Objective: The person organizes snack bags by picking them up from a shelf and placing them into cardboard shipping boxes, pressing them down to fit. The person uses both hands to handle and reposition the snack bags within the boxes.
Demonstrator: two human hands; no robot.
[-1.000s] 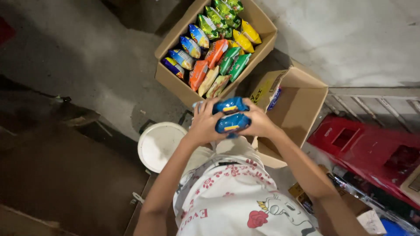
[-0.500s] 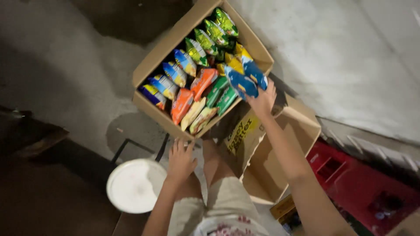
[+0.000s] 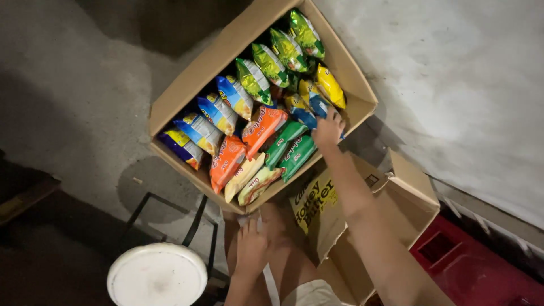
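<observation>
1. The right hand (image 3: 328,129) now reaches into the large cardboard box (image 3: 187,93) on the floor; one second ago both hands held the blue snack bags together in front of the body, above the knees

2. The blue snack bags (image 3: 309,107) have moved with that hand. They now lie at the right side of the box, between the yellow bag (image 3: 330,86) at the far wall and the green bags (image 3: 292,148) nearer the person

3. Right fingers: spread and laid flat over the blue bags, pressing on them from above. Whether they still pinch a bag or merely rest on it cannot be told; the palm hides the contact

4. The left hand (image 3: 251,249) has let go of the bags and dropped back. It lies on the person's knee with fingers loosely extended and nothing in them

5. Meaning of the change: the bags have passed from a two-handed carry to a one-handed placement, and they appear to be seated in the row, judging by how level they sit with their neighbours

6. Surroundings: orange bags (image 3: 243,147) fill the middle row, and further blue-and-yellow bags (image 3: 218,110) line the left wall. A second, smaller open carton (image 3: 396,209) stands just beside the box at the person's right. A round white stool (image 3: 157,275) stands at lower left, well apart from both hands
</observation>
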